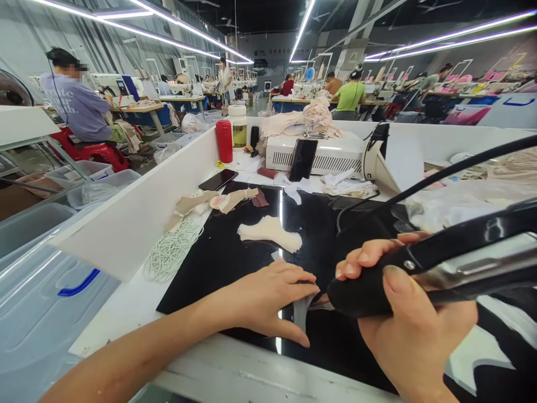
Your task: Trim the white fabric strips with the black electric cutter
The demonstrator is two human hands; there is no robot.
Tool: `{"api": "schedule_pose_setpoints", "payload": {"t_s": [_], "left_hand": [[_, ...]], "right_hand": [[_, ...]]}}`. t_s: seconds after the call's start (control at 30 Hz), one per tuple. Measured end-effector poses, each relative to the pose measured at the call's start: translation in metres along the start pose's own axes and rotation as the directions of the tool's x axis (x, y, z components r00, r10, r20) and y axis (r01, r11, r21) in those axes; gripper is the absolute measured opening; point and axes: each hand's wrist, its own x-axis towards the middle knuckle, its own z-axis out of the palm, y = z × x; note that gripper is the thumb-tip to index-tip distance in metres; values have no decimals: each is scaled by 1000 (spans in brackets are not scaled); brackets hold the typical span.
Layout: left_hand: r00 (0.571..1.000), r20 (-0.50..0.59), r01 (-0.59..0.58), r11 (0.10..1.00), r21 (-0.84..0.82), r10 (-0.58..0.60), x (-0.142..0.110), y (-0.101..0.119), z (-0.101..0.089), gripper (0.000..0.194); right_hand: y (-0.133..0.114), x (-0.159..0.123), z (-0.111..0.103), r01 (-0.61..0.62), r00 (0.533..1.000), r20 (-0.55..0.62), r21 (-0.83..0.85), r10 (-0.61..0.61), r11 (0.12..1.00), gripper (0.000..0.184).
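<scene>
My left hand (268, 294) rests over a black glossy sheet (197, 291), thumb and fingers apart around a small grey piece of fabric (300, 314). The fingertips touch that piece and hide part of it. My right hand (419, 330) is wrapped around a black corded hand tool (361, 291) with a silver metal part; its exact kind I cannot tell. The tool is held above the sheet, to the right of the grey piece, with its black cord (457, 168) running up to the right. Beyond my left hand lies a cream fabric piece (271, 232).
White side walls (138, 224) border the table. At the left are a tangle of pale cord (174, 249) and fabric scraps (235, 200). At the back stand a red bottle (224, 141), a jar (238, 126), a propped phone (304, 159) and a white machine (335, 154). Co-workers sit beyond.
</scene>
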Motion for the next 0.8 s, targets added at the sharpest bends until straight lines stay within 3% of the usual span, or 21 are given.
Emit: {"api": "schedule_pose_setpoints", "payload": {"t_s": [0.4,0.67,0.8], "left_hand": [[1000,-4,-7,1000,18,7,3,-3,3,76],[999,-18,-37,998,48,38,3,-3,4,74],[995,-82,-58,996,64,64,-2,-8,5,61]], "right_hand": [[-13,-19,0,-28,1000,-13,2,28,1000,51],[-13,-17,1,-30,999,-16,-27,30,999,46],[-15,-11,-4,-56,997,-62,-47,53,997,50]]}}
